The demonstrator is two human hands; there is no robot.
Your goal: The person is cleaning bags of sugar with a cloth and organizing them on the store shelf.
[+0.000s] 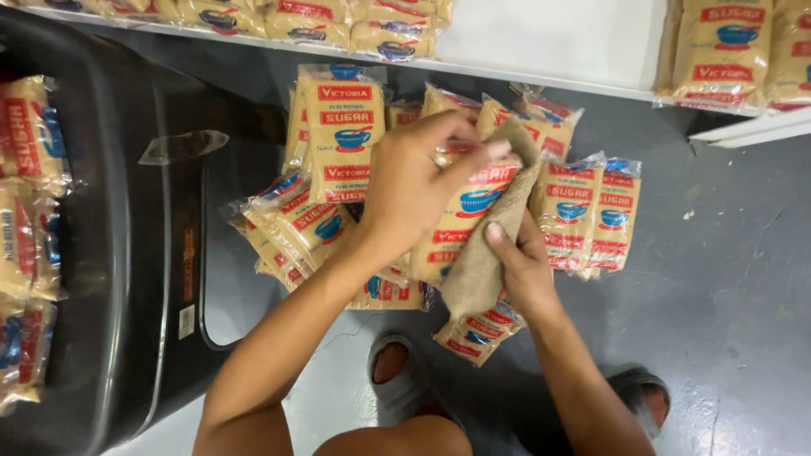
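My left hand grips the top of a clear packet of brown sugar with a red and blue printed label, held above a pile on the floor. My right hand holds a brown cloth pressed against the packet's right side. Many more sugar packets lie spread under and around both hands.
A black plastic crate stands at the left with sugar packets along its left side. White shelves at the top carry more packets. My sandalled feet rest on the grey concrete floor near the pile.
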